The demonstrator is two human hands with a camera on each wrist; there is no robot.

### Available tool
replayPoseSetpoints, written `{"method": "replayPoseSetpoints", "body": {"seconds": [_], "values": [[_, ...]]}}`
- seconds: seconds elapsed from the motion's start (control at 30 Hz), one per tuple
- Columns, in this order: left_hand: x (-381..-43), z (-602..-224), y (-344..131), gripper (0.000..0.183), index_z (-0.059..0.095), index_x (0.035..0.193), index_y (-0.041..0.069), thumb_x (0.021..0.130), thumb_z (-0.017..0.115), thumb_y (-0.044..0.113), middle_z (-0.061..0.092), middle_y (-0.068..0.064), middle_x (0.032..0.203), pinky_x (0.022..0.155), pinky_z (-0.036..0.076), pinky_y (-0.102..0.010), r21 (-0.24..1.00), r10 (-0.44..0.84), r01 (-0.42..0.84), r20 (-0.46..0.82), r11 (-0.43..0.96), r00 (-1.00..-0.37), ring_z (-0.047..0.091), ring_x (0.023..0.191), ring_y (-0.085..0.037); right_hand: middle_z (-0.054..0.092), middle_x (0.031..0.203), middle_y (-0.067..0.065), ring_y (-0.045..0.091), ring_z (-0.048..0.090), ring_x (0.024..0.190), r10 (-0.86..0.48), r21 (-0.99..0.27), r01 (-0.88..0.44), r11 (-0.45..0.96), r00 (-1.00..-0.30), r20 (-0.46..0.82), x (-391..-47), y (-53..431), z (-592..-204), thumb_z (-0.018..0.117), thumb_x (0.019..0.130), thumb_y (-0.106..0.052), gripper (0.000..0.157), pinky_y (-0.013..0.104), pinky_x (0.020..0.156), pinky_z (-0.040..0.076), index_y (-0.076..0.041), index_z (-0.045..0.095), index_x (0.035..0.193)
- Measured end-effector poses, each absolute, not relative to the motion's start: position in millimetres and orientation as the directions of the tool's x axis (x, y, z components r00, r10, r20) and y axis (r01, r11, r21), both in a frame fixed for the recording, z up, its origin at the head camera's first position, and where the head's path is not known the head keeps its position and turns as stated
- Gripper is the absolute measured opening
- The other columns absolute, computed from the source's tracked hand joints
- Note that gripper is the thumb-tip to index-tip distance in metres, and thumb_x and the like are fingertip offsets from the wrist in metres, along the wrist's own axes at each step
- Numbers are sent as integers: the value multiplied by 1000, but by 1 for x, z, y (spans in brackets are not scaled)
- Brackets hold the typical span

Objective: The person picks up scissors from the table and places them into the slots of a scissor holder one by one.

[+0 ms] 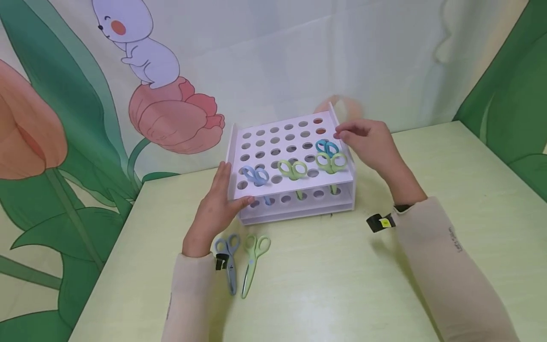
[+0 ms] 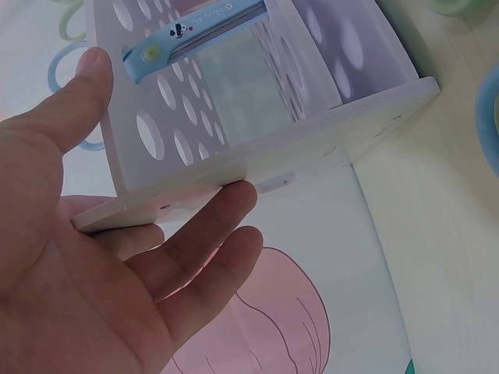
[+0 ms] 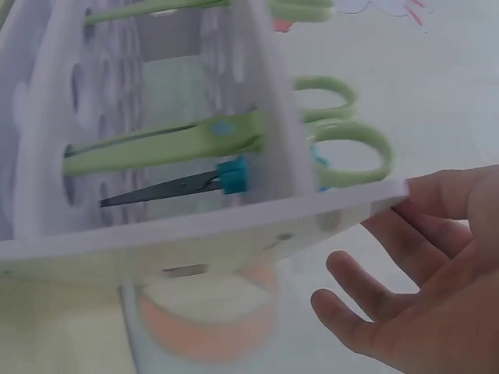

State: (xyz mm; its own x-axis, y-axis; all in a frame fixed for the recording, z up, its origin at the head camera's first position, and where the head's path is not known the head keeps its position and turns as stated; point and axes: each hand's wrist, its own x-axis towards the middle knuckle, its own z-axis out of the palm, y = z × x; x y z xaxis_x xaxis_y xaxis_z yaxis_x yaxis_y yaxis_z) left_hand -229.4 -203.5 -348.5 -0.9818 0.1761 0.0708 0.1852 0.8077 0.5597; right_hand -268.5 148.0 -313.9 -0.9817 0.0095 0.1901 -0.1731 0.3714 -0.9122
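Note:
A white two-tier rack (image 1: 282,142) with rows of round holes stands on the table. My left hand (image 1: 215,204) holds its left side, thumb at the front corner and fingers along the side panel (image 2: 257,175). At the opposite end, my right hand (image 1: 369,142) pinches the edge of the right side panel (image 3: 257,218) between thumb and forefinger, other fingers loosely bent. Blue scissors (image 1: 256,175), green scissors (image 1: 292,169), another green pair (image 1: 331,163) and teal scissors (image 1: 326,147) sit in the holes, handles up. The teal pair's dark blades (image 3: 171,189) hang below the top board.
Grey-blue scissors (image 1: 231,266) and green scissors (image 1: 253,266) lie on the table (image 1: 325,275) in front of the rack, close to my left wrist. A printed cloth (image 1: 273,61) with flowers and a rabbit hangs behind the table.

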Motion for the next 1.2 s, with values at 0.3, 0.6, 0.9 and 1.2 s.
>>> {"method": "replayPoseSetpoints", "body": {"seconds": [0.3, 0.6, 0.9, 1.2], "values": [[-229, -347, -204, 101, 6, 164, 14, 93, 74, 38, -1, -3, 169, 112, 31, -55, 560, 188, 198, 77, 804, -979, 25, 149, -34, 75, 99, 7, 17, 68, 103, -21, -913, -404, 63, -915, 404, -245, 136, -291, 64, 100, -8, 18, 27, 90, 53, 3, 73, 110], [-229, -346, -206, 99, 8, 164, 15, 93, 73, 37, 0, -3, 169, 113, 30, -54, 555, 190, 206, 87, 806, -978, 25, 149, -33, 74, 92, 13, 24, 73, 77, -202, -885, -442, -147, -862, 465, -233, 109, -291, 65, 96, 1, 12, 33, 74, 59, 6, 72, 104], [-229, -350, -212, 95, 15, 164, 17, 92, 73, 38, 7, -2, 169, 114, 29, -53, 557, 200, 240, 133, 795, -971, 26, 148, -32, 70, 88, 20, 31, 69, 78, -324, -905, -425, -31, -852, 411, -230, 84, -305, 68, 96, -2, 12, 36, 72, 59, 8, 67, 101], [-232, -353, -216, 92, 18, 164, 19, 92, 73, 40, 8, 1, 169, 113, 31, -53, 547, 205, 251, 145, 799, -968, 32, 146, -32, 69, 86, 18, 29, 67, 76, -320, -899, -437, 25, -856, 407, -221, 73, -312, 69, 95, -4, 11, 32, 70, 57, 6, 69, 100]]}}
